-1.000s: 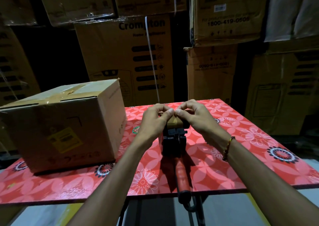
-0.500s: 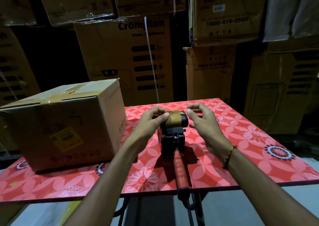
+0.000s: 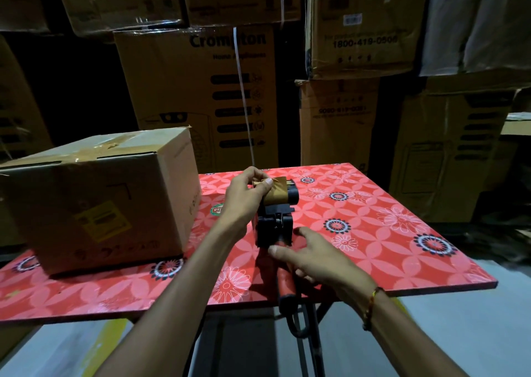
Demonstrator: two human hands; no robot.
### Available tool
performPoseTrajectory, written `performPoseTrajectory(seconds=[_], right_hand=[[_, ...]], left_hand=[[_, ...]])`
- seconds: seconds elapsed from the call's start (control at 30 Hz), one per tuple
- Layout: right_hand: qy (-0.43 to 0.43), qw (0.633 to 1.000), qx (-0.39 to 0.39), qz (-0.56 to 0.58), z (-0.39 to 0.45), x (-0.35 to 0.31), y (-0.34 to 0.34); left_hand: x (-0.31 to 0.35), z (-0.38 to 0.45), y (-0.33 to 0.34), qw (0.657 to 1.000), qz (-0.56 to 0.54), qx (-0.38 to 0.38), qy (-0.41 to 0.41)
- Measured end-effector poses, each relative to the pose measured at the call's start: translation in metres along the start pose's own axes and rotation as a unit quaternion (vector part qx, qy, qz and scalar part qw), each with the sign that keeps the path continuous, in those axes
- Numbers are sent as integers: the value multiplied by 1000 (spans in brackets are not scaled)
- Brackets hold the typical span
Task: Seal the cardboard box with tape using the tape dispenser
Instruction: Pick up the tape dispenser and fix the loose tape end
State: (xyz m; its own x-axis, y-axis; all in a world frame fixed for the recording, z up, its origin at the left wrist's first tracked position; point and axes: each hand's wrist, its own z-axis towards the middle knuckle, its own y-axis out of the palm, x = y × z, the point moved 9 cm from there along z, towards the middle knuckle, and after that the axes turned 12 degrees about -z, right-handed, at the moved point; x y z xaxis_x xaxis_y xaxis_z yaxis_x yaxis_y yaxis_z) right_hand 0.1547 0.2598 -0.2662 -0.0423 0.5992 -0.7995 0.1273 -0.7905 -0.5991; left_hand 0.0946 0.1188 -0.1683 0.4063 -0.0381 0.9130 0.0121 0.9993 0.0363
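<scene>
A black tape dispenser point(image 3: 275, 227) with a brown tape roll point(image 3: 276, 195) and a red handle point(image 3: 286, 283) lies on the red flowered table point(image 3: 373, 233), handle toward me. My left hand point(image 3: 244, 195) pinches the loose tape end at the roll's top. My right hand point(image 3: 313, 258) hovers over the handle, fingers spread, thumb touching the dispenser's near end. The cardboard box point(image 3: 94, 201) stands at the table's left, apart from both hands, with brown tape along its top seam.
Stacked large cartons point(image 3: 201, 94) form a wall behind the table. The table's near edge point(image 3: 344, 293) overhangs a black metal stand point(image 3: 310, 333). A grey floor shows below.
My right hand has left the tape roll and dropped toward me onto the handle. My left hand stays on the tape end. The dispenser and box have kept their places.
</scene>
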Motion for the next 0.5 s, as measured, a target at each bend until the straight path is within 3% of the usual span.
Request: performPoseTrajectory(seconds=[0.2,0.27,0.37,0.43,0.5], right_hand=[[49,998,20,-21,-2,-2,4],[66,995,6,76,-5,-2,7],[107,936,-95,323,-13,-6,23],[98,919,-126,361,-18,-12,28],[72,929,-117,343,-14,-15,28]], left_hand=[[1,-5,-9,999,-19,20,-16],[-4,-5,-20,996,-60,49,-33],[-20,-11,-38,986,-132,85,-63],[-32,-16,-44,978,-171,91,-78],[-39,-20,-47,973,-193,95,-84]])
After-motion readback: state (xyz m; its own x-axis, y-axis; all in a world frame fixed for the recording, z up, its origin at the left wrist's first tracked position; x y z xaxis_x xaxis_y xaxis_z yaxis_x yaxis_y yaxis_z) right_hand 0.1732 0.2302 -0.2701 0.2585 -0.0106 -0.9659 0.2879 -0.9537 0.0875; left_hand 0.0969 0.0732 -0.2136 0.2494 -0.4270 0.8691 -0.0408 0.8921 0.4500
